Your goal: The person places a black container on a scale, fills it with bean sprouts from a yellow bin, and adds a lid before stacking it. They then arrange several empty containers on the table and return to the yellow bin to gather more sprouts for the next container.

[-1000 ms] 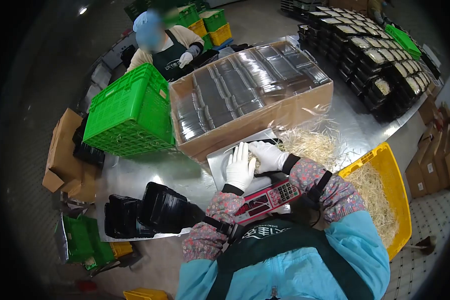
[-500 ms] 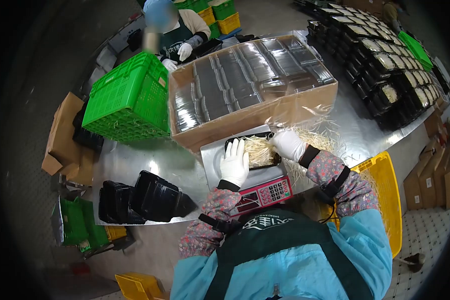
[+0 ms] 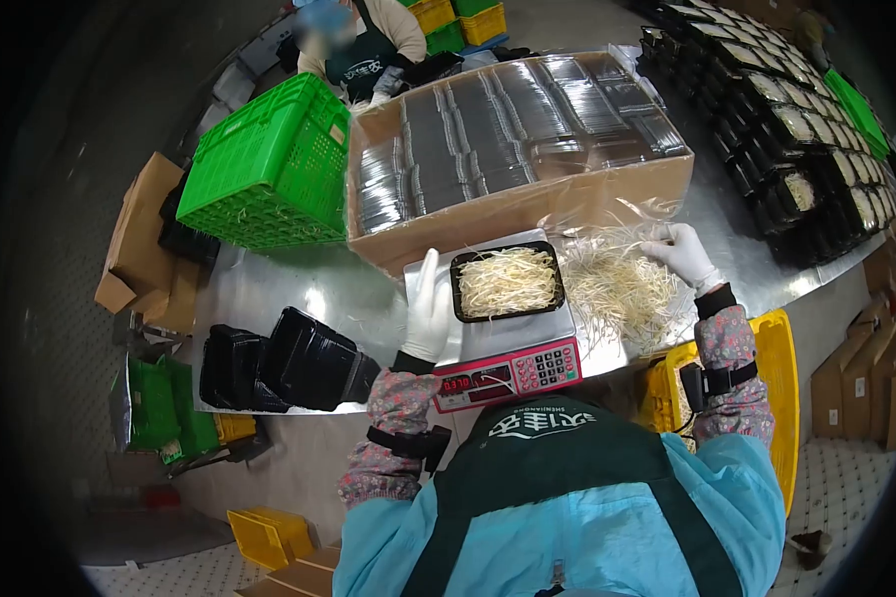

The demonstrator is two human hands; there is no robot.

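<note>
A black tray filled with pale bean sprouts sits on the plate of a red-framed digital scale; its display lights up in red digits. My left hand, in a white glove, is at the left edge of the scale plate, fingers stretched out and apart from the tray. My right hand, also gloved, is at the right edge of a loose sprout pile on the metal table. Its fingertips are pinched around a few thin strands.
Behind the scale stands a cardboard box of clear plastic lids. A green crate is left of it, black trays at front left, a yellow crate at right. Filled trays are stacked far right. A co-worker stands opposite.
My left hand has moved left off the tray. My right hand has moved right from the tray to the far side of the loose pile. The tray now shows fully.
</note>
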